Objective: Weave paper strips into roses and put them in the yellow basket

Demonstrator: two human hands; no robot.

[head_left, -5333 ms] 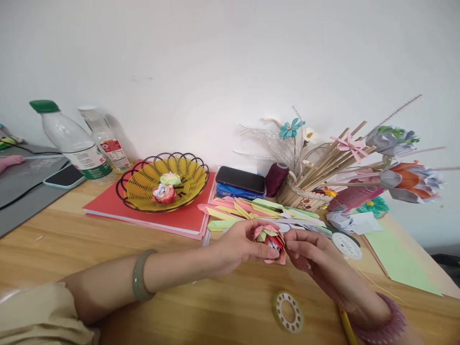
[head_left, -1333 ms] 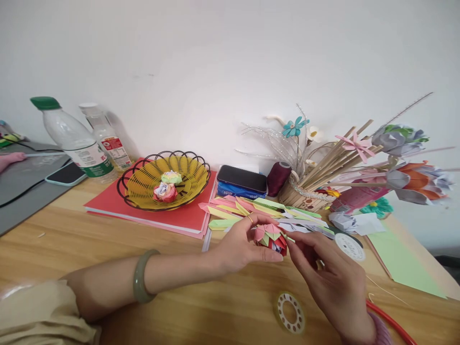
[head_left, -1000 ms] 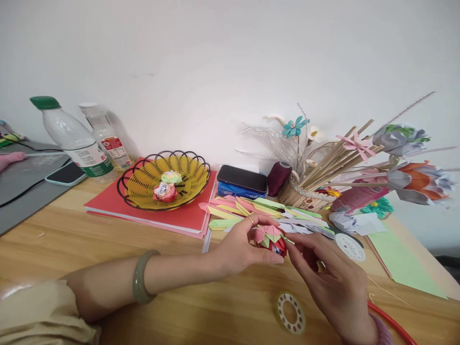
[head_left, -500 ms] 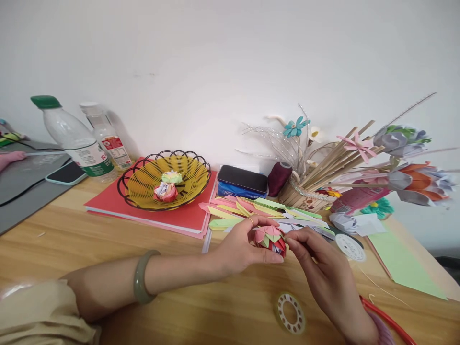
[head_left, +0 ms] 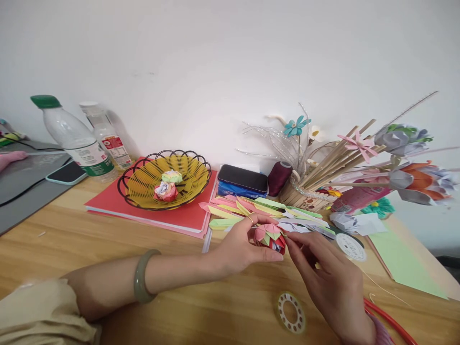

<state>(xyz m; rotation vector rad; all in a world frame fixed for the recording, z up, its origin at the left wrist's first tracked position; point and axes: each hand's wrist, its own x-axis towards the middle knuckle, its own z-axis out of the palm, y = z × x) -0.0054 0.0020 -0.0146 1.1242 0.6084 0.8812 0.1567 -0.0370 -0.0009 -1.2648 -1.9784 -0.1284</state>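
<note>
The round folded-paper flower of pink, pale-green and red petals is raised in front of you over the pale wood-grain table, between your two hands. Its form is too rounded to give a clear long axis; pink petals show on top, and a whitish centre shows low, towards you. Your left hand is the nearer, its grip clamped on the flower, thumb along the near side and fingers over the far side. Your right hand comes in from the right, thumb and index fingertips pinched together on the flower's right edge; the flower therefore lies to the left of that grip, in contact with it. Just behind lies a loose pile of pink, yellow, green and white folded-paper strips. Nearer you on the table, a flat ring-shaped tape roll lies apart from both hands. Farther left, a yellow woven basket with a black looped rim rests on a stack of red paper sheets.
</note>
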